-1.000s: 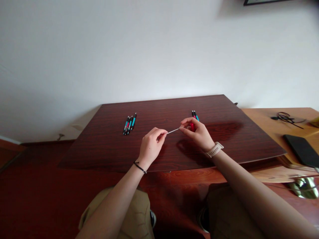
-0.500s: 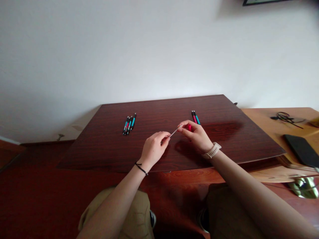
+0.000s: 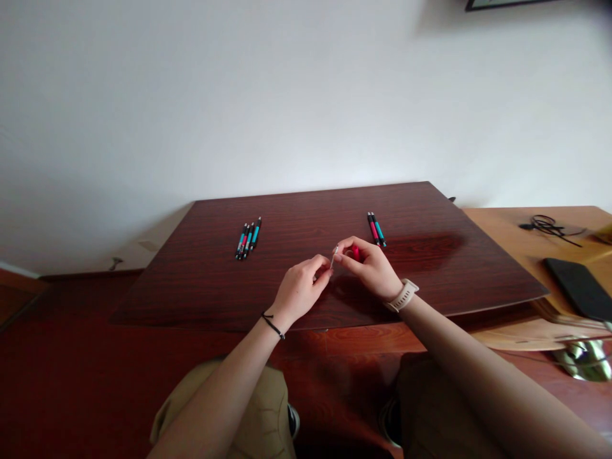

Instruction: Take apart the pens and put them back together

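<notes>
Stick's [image 3: 333, 258] long axis points roughly at the table's far edge [image 3: 310, 194], left hand [image 3: 302, 287] and right hand [image 3: 371, 273] both pinching it; thin, whitish.

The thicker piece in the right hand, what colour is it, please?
The thicker piece is pinkish red in the head view.

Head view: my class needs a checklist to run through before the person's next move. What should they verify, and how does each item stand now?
1. Left hand pinching the thin pale piece: ok.
2. Right hand fingertips on its other end: ok.
3. Pinkish-red piece held in the right hand: ok.
4. One hand free to pick up something else: not ok, both are occupied.
5. Left-side pens lying on the table, apart from the left hand: ok.
6. Thin piece undamaged: cannot tell, too small and partly covered by fingers.
</notes>
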A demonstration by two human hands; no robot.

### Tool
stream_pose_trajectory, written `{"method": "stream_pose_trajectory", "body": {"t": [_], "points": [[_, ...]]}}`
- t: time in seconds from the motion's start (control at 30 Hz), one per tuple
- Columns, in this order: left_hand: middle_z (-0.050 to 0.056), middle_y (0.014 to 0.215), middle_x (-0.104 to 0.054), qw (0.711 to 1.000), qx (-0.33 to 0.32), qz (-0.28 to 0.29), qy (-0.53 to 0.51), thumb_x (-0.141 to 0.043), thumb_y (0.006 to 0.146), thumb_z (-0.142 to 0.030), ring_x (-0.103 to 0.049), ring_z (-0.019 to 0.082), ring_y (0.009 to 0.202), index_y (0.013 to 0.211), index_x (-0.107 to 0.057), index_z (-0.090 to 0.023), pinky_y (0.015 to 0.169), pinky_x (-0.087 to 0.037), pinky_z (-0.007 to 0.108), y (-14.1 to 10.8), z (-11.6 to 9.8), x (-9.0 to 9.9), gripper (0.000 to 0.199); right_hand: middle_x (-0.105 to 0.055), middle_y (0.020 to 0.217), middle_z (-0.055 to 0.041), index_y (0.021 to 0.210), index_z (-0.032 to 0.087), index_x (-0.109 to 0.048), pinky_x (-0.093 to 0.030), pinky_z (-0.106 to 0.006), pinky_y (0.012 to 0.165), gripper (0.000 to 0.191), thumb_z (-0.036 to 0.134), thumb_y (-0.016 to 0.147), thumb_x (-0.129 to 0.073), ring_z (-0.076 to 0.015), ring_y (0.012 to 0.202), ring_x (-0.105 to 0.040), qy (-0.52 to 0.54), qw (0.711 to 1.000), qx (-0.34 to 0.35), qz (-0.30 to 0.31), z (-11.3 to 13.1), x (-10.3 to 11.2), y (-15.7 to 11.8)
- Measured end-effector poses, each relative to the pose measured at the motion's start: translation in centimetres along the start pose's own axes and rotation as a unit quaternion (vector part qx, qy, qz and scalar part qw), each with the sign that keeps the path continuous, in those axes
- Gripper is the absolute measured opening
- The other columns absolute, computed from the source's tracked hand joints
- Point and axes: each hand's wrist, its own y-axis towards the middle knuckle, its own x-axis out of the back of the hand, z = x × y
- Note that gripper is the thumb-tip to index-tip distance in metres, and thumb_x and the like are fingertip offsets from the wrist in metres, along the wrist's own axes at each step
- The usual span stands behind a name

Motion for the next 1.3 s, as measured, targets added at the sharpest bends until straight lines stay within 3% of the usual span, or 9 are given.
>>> {"method": "stream_pose_trajectory", "body": {"t": [0.37, 0.8, 1.13, 1.3], "points": [[0.003, 0.094, -0.076, 0.995, 0.002, -0.059, -0.082, -0.063, 0.103, -0.024, -0.068, 0.017, 0.078, 0.1, -0.07, -0.022, 0.072, -0.054, 0.028, 0.4, 0.1, 0.2, 0.008, -0.068, 0.089, -0.0018, 0.098, 0.022, -0.069, -0.045, -0.033, 0.076, 0.024, 0.046, 0.101, -0.07, -0.0188, 0.078, -0.056, -0.02, 0.999, -0.004, 0.024, 0.1, -0.5, -0.5], [0.006, 0.103, -0.079, 0.965, 0.043, -0.17, -0.195, -0.07, 0.102, -0.037, -0.076, 0.019, 0.091, 0.104, -0.073, -0.021, 0.08, -0.06, 0.028, 0.7, 0.1, 1.1, 0.017, -0.059, 0.084, -0.0017, 0.086, 0.023, -0.055, -0.04, -0.033, 0.076, 0.026, 0.039, 0.107, -0.05, -0.0192, 0.076, -0.047, 0.097, 0.991, -0.026, 0.092, 0.0, -2.1, -1.3], [0.007, 0.105, -0.08, 0.961, 0.028, -0.164, -0.222, -0.07, 0.102, -0.037, -0.077, 0.02, 0.095, 0.105, -0.073, -0.021, 0.084, -0.062, 0.03, 0.9, -0.7, 0.7, 0.016, -0.054, 0.083, -0.0008, 0.085, 0.024, -0.053, -0.04, -0.034, 0.079, 0.024, 0.034, 0.106, -0.046, -0.0198, 0.078, -0.047, 0.075, 0.989, -0.02, 0.128, -0.9, -2.5, -1.2], [0.005, 0.103, -0.08, 0.962, 0.025, -0.152, -0.223, -0.069, 0.102, -0.036, -0.077, 0.018, 0.09, 0.105, -0.073, -0.021, 0.079, -0.062, 0.028, 0.9, -1.3, 0.6, 0.016, -0.052, 0.08, -0.0006, 0.08, 0.024, -0.052, -0.039, -0.034, 0.079, 0.021, 0.029, 0.1, -0.048, -0.0206, 0.079, -0.047, 0.068, 0.987, -0.017, 0.146, -1.3, -2.6, -1.0]]}}
